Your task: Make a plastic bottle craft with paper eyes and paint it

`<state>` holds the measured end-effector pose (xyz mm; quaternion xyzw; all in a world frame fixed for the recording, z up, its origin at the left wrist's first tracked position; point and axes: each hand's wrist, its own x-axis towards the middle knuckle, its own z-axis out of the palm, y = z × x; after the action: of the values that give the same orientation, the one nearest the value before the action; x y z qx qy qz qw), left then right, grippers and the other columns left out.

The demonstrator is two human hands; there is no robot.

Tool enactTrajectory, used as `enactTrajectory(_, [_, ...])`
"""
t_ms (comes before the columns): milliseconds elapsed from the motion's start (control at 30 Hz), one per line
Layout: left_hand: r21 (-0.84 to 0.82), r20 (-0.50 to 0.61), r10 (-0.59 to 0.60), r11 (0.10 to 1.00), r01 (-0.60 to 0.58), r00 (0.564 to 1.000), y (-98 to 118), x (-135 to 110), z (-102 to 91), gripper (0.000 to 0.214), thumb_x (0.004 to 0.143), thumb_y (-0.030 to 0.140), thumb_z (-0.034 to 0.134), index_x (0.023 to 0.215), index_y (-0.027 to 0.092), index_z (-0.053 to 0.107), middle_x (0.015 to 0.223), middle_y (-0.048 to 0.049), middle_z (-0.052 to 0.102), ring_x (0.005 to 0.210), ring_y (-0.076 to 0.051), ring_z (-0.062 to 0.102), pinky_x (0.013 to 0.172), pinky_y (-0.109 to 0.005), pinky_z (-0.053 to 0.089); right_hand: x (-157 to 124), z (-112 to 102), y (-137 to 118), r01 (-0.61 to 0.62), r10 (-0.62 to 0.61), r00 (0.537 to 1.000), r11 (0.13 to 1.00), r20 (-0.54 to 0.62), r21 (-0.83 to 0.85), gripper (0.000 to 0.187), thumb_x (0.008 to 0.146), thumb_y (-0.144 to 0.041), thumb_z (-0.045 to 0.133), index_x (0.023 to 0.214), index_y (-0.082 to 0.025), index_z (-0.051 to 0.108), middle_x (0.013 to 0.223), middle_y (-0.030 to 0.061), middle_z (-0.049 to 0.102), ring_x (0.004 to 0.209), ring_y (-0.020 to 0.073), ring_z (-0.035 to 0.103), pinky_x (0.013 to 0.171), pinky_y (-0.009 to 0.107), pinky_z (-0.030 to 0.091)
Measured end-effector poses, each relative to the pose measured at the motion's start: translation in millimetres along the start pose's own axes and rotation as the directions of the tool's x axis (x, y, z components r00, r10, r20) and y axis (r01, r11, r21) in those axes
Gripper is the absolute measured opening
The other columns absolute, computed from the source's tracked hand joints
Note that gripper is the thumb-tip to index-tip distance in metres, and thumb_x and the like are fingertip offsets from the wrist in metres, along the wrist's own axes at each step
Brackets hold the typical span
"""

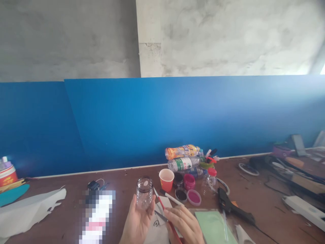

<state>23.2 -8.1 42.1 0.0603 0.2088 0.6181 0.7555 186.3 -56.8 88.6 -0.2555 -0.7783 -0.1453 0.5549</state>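
Observation:
My left hand (138,220) is wrapped round a clear plastic cup (144,198), seemingly the cut-off part of a bottle, with a dark line round its upper part. My right hand (184,222) grips a slim red paintbrush (159,197), its tip pointing up and away, close to the cup's right side. Under the right hand, a grey blade (161,216) lies across white paper (153,232) with a dark drawn mark; what it belongs to is partly hidden. Just beyond are a white marker (172,197), an open pot of black paint (181,195) and one of magenta paint (194,197).
Behind the pots stand a red paper cup (166,181) and several plastic bottles (184,164) lying stacked. A black glue gun (233,206) and green sheet (214,225) are on the right. White torn material (30,210) lies left, near a blurred bright screen (98,217).

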Motion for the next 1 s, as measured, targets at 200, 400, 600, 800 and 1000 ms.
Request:
enactTrajectory(200, [0.017, -0.017, 0.035, 0.999, -0.035, 0.999, -2, -4, 1.6, 0.028, 0.09, 0.027, 0.049, 0.114, 0.012, 0.057, 0.103, -0.0126, 0.07, 0.092, -0.024, 0.069, 0.084, -0.038, 0.056, -2, 2, -1, -0.007, 0.008, 1.0, 1.0, -0.016, 0.009, 0.029, 0.084, -0.007, 0.05, 0.109, -0.017, 0.058, 0.078, 0.0085, 0.073, 0.066, 0.0175, 0.068, 0.063, 0.028, 0.057])
enactTrajectory(400, [0.067, -0.033, 0.039, 0.997, -0.037, 0.999, -3, -6, 4.7, 0.035, 0.089, 0.029, 0.052, 0.12, 0.012, 0.053, 0.112, -0.0144, 0.067, 0.098, -0.026, 0.067, 0.087, -0.038, 0.054, 0, 3, 1, -0.014, 0.017, 0.998, 0.999, -0.064, 0.042, 0.028, 0.081, -0.006, 0.054, 0.106, -0.016, 0.06, 0.079, 0.0083, 0.072, 0.066, 0.0174, 0.068, 0.061, 0.027, 0.057])
enactTrajectory(600, [0.103, -0.026, 0.022, 0.994, -0.02, 0.999, -4, -7, 1.9, 0.043, 0.088, 0.028, 0.055, 0.129, 0.016, 0.047, 0.119, -0.0143, 0.064, 0.104, -0.025, 0.064, 0.092, -0.038, 0.052, 0, 2, 2, -0.048, 0.051, 0.998, 0.997, -0.045, 0.065, 0.038, 0.077, -0.003, 0.054, 0.111, -0.019, 0.057, 0.079, 0.0073, 0.072, 0.065, 0.0185, 0.067, 0.059, 0.029, 0.056])
enactTrajectory(800, [0.171, -0.028, 0.063, 0.984, -0.057, 0.998, -5, -10, 1.2, 0.051, 0.085, 0.022, 0.059, 0.133, 0.016, 0.044, 0.121, -0.0148, 0.063, 0.111, -0.027, 0.061, 0.093, -0.037, 0.051, 2, -1, 0, -0.084, 0.087, 0.995, 0.994, -0.04, 0.075, 0.037, 0.076, -0.002, 0.055, 0.108, -0.02, 0.059, 0.081, 0.0077, 0.072, 0.066, 0.0183, 0.067, 0.058, 0.028, 0.056])
enactTrajectory(1000, [0.197, -0.027, 0.104, 0.976, -0.096, 0.994, -4, -13, 5.4, 0.046, 0.085, 0.019, 0.059, 0.129, 0.02, 0.049, 0.123, -0.0115, 0.063, 0.111, -0.025, 0.061, 0.094, -0.035, 0.05, 4, -1, -1, -0.119, 0.127, 0.985, 0.99, -0.115, 0.074, 0.033, 0.076, -0.002, 0.055, 0.102, -0.019, 0.062, 0.078, 0.0058, 0.072, 0.065, 0.0174, 0.066, 0.058, 0.027, 0.056])
